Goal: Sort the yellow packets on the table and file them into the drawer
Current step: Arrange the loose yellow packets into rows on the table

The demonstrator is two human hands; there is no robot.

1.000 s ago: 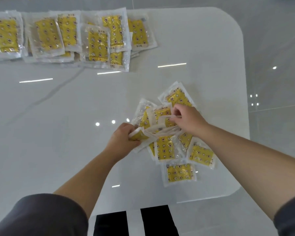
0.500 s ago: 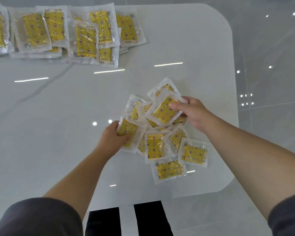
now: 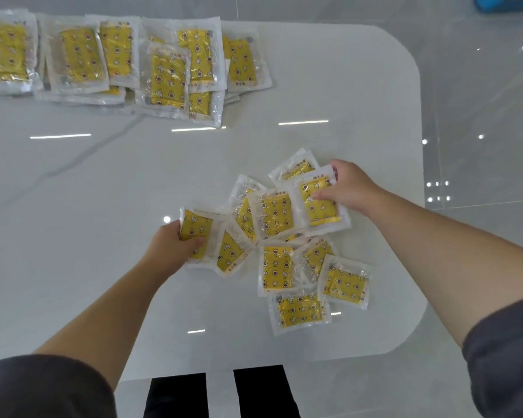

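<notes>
Several small yellow packets (image 3: 277, 271) in clear wrappers lie scattered near the right front corner of the white table (image 3: 88, 206). My left hand (image 3: 168, 251) grips a thin stack of packets (image 3: 194, 230) at the left edge of the scatter. My right hand (image 3: 349, 187) pinches one packet (image 3: 319, 200) at the scatter's far right, thumb on its yellow face. A row of larger yellow packets (image 3: 166, 76) lies overlapped along the far left of the table. No drawer is in view.
The table's rounded right edge (image 3: 420, 146) borders a glossy grey tiled floor (image 3: 480, 101). A blue object (image 3: 507, 1) shows at the top right corner. Two black shapes (image 3: 221, 393) sit below the table's front edge.
My right hand has carried its packet to the right, off the middle of the pile. My left hand keeps its stack, now held flatter. The camera has tilted.
</notes>
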